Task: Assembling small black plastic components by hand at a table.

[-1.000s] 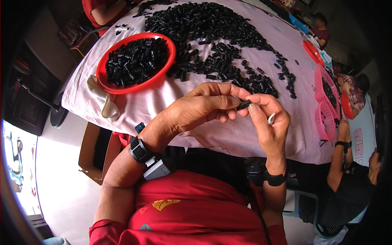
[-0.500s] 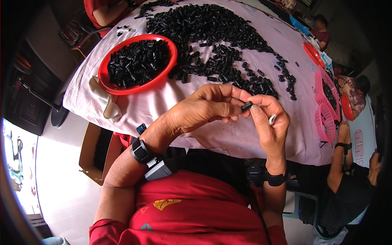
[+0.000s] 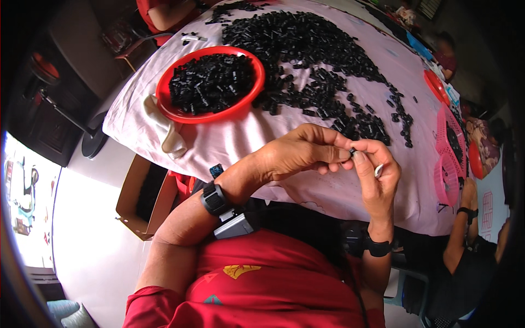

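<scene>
My left hand [image 3: 309, 150] and my right hand [image 3: 377, 175] meet over the near edge of the cloth-covered table. Between their fingertips is a small black cylindrical piece [image 3: 353, 151], mostly covered by the fingers. My left thumb and forefinger close on one side of it, my right thumb and forefinger on the other. A small white item [image 3: 378, 171], too small to name, is tucked in my right hand's fingers. Just beyond my hands, loose black pieces [image 3: 369, 130] of the same sort lie on the pink cloth [image 3: 284, 128].
A red bowl [image 3: 219, 116] heaped with black pieces stands at left, beside a white cloth item [image 3: 172, 139]. A large pile [image 3: 301, 41] spreads behind. Pink baskets [image 3: 448, 183] line the right edge. A cardboard box [image 3: 131, 218] is below left. Other people sit around the table.
The view has shifted, so the table and bowl appear farther right. The black piece, plainer to see earlier, is now more covered by my fingertips. Both hands keep their hold.
</scene>
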